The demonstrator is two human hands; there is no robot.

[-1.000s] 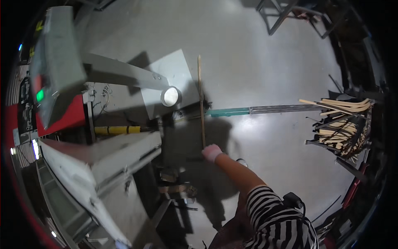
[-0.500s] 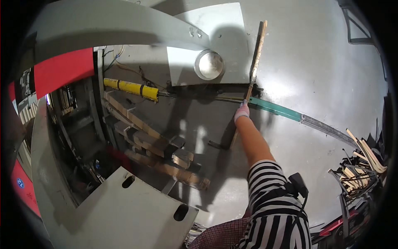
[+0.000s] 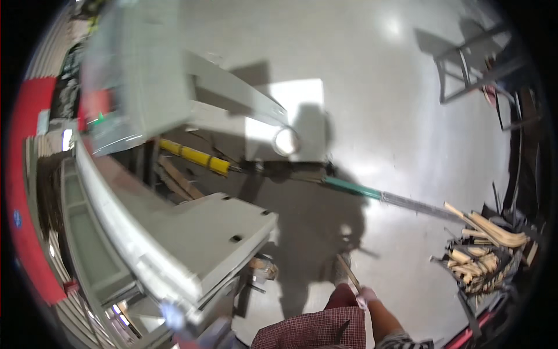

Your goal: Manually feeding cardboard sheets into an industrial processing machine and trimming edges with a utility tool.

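My right hand (image 3: 365,295), in a light glove, is low in the picture beside my checked clothing. Its fingers are wrapped round a long wooden stick (image 3: 350,271), which slants up and left from the hand over the floor. The stick's other end is hard to follow. At the lower left, a motion-smeared bluish-gloved shape, my left hand (image 3: 174,317), is at the edge of the grey machine (image 3: 221,232). Its fingers are too blurred to read. I cannot tell whether it touches the machine.
A light sheet (image 3: 314,122) with a round opening or disc (image 3: 286,141) is farther ahead. A yellow tube (image 3: 195,157) and a green strip (image 3: 351,187) run across the floor. Wood offcuts (image 3: 482,256) are heaped at right; a metal frame (image 3: 465,70) stands far right.
My right hand has drawn back toward my body with the stick. The view has shifted, bringing more of the machine into sight. A blurred left hand now shows at lower left.
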